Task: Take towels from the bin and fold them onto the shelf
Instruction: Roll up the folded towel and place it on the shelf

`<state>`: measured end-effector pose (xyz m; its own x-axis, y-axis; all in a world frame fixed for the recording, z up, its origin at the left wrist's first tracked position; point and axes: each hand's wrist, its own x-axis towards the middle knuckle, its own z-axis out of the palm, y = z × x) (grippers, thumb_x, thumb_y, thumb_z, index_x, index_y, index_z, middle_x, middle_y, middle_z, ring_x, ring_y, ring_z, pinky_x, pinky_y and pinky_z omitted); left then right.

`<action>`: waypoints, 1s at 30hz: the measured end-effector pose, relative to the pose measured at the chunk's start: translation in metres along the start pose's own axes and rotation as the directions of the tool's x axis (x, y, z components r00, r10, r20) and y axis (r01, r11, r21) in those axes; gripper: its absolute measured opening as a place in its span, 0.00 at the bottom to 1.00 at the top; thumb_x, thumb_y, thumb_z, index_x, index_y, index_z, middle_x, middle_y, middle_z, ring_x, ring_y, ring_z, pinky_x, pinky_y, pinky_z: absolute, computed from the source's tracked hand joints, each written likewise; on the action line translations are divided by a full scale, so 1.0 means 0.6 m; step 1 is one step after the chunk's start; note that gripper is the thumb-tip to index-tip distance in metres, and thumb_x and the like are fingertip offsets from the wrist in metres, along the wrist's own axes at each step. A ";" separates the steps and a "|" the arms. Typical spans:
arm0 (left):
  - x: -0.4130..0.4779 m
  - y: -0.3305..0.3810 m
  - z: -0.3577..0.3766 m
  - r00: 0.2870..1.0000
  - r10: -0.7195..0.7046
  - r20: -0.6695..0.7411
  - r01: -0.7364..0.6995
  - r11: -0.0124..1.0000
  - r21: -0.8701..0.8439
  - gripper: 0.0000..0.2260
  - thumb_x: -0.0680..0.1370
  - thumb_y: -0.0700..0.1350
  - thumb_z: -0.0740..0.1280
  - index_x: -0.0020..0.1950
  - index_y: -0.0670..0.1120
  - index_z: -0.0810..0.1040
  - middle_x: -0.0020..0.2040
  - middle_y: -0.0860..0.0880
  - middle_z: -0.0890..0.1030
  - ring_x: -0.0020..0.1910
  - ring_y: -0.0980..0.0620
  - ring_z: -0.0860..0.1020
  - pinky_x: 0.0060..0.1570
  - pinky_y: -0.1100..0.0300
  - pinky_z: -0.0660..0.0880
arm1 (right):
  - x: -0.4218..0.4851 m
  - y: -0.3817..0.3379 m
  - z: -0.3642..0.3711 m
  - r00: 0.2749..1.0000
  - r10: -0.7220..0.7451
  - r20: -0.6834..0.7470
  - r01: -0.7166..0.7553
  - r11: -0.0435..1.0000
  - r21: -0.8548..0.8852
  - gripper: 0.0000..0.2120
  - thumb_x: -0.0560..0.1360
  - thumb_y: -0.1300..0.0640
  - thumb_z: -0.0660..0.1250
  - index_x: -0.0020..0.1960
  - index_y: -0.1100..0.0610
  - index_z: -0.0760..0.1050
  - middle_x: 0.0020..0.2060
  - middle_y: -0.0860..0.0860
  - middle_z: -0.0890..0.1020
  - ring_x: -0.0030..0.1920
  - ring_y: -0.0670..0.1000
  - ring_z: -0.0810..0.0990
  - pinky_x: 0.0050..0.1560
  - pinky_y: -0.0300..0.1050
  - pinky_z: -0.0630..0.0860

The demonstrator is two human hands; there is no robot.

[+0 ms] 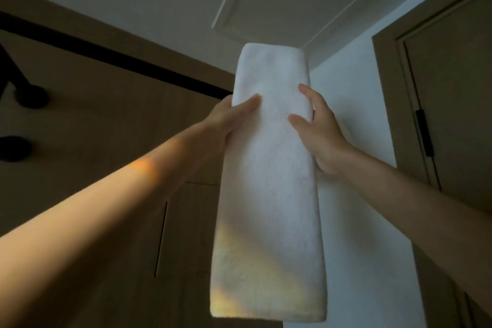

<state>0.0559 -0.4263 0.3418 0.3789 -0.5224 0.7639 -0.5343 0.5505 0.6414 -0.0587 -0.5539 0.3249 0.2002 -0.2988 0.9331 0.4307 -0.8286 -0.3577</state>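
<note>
Wooden panelling (106,146) fills nine o'clock. Beside it the left hand (234,120) grips the long, folded white terry towel (269,194), held upright at centre; the right hand (318,132) clasps its three o'clock edge. Folding seems finished (shelf unseen): next, set it level there.

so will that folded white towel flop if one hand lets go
Likely yes: the folded white terry towel hangs long below the left hand and right hand gripping its edges. Its folded top stands unsupported, so some stiffness. Fluffy nap probably resists slipping.
</note>
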 end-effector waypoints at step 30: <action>0.144 -0.101 0.025 0.870 0.112 -0.479 0.004 0.972 0.234 0.15 0.66 0.48 0.80 0.46 0.43 0.81 0.44 0.46 0.84 0.42 0.46 0.84 0.47 0.48 0.82 | 0.310 0.139 0.083 0.950 -0.099 -0.297 0.111 0.994 0.023 0.25 0.72 0.64 0.68 0.66 0.52 0.68 0.58 0.53 0.69 0.51 0.50 0.70 0.52 0.41 0.70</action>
<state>0.1097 -0.5143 0.3680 0.6322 -0.0809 0.7706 -0.6948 0.3810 0.6100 0.0583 -0.6546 0.4666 -0.1142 -0.3424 0.9326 0.4700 -0.8457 -0.2530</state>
